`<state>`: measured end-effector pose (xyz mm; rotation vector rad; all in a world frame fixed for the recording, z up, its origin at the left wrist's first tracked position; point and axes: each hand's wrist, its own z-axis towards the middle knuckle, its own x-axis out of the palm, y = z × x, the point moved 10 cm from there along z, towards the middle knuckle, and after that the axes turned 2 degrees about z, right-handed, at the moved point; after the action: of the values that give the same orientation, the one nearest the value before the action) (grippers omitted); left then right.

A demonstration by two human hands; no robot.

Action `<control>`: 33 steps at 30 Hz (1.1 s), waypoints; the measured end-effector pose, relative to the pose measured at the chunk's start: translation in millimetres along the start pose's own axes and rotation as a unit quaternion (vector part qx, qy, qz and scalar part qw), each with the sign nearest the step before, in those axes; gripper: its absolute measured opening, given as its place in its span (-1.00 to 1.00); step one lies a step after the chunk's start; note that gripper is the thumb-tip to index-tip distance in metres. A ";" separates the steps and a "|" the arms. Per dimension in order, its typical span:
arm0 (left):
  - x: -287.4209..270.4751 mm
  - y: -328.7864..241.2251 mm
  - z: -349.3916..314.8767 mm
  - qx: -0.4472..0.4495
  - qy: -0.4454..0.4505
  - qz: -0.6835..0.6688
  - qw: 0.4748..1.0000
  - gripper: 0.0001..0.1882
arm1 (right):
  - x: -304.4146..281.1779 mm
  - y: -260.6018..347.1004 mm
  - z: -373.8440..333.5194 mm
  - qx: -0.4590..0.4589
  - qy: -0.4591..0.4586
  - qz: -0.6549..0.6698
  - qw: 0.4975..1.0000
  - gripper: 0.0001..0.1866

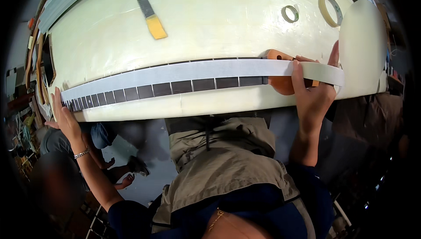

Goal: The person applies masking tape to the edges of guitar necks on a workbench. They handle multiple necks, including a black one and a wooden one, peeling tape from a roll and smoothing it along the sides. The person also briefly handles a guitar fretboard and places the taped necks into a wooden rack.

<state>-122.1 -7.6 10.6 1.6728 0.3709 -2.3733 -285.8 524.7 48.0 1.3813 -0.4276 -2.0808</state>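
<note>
the white strip point(175, 72) runs along the dark fretted neck point(182, 86) across the middle of the frame. at centre left, the left hand point(66, 118) touches the neck's end, digits spread; at centre right, the right hand point(315, 96) pinches the strip, 1 finger raised.

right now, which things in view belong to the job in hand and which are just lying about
In the job:
fretted neck
pale strip laid along it
left hand at the neck's left end
right hand on the strip, toward its right end

Apparently just lying about:
grey-and-yellow flat tool
small tape roll
larger tape roll
</note>
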 end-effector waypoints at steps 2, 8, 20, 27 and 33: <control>-1.4 0.3 0.4 0.003 -0.001 0.016 1.000 -0.37 | 0.8 3.6 1.0 -0.014 0.001 -0.019 1.000 -0.79; -3.2 -1.5 -1.0 0.031 0.001 0.031 0.999 -0.38 | 2.2 20.2 3.8 -0.077 -0.013 -0.102 0.992 -0.30; 13.5 -223.4 -16.8 0.126 0.011 -0.067 0.990 -0.17 | 7.6 19.0 -0.1 -0.090 -0.010 -0.188 0.978 -0.38; 9.9 -434.7 -24.4 0.283 0.116 -0.201 0.930 -0.39 | 10.8 6.3 -2.4 -0.012 -0.045 -0.038 0.998 -0.43; 30.1 -296.3 83.7 -0.005 0.101 0.107 0.989 -0.58 | 22.8 4.8 -16.5 -0.094 -0.056 0.029 0.994 -0.46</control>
<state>-300.0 244.5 33.4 1.8530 0.2228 -2.0541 -275.6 507.4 27.7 1.1354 -0.3054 -2.0985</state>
